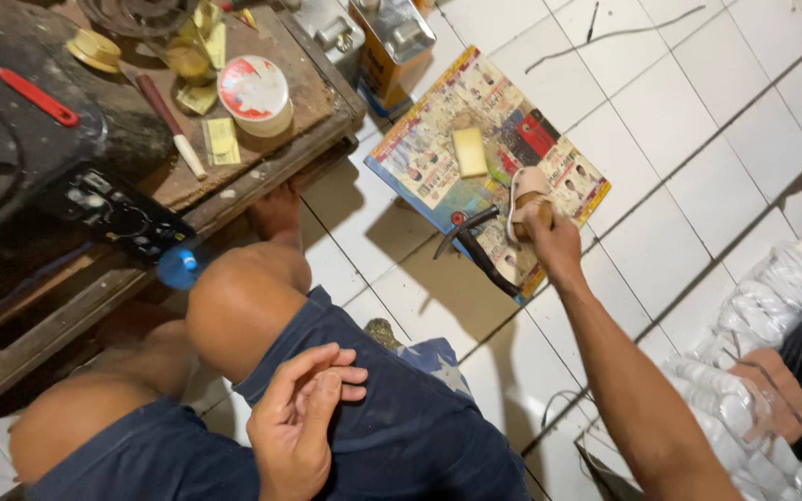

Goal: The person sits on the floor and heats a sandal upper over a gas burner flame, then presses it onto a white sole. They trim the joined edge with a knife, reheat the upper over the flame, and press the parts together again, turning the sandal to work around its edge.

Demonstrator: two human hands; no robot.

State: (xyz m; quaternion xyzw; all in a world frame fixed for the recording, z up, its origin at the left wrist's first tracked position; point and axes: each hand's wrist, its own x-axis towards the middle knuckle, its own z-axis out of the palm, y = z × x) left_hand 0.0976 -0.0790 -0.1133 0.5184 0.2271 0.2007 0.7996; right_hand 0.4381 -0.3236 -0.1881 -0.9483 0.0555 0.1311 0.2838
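Observation:
My right hand point(549, 243) reaches out over a colourful printed paper sheet point(420, 158) on the tiled floor and grips a tan shoe sole point(523, 186) wrapped round a wooden piece. A black curved metal stand point(475, 250) lies on the sheet just left of that hand. A pale yellow sponge block point(469, 151) rests on the sheet further up. My left hand point(303, 417) lies on my thigh over blue shorts, fingers loosely curled and holding nothing.
A low wooden bench point(313, 102) at the upper left carries a round white tin point(254, 93), a brush point(171, 125), a yellow cap point(95, 51) and a red-handled tool point(34, 93). Metal cans point(392, 46) stand beside it. White bagged bundles point(754, 390) lie at the right.

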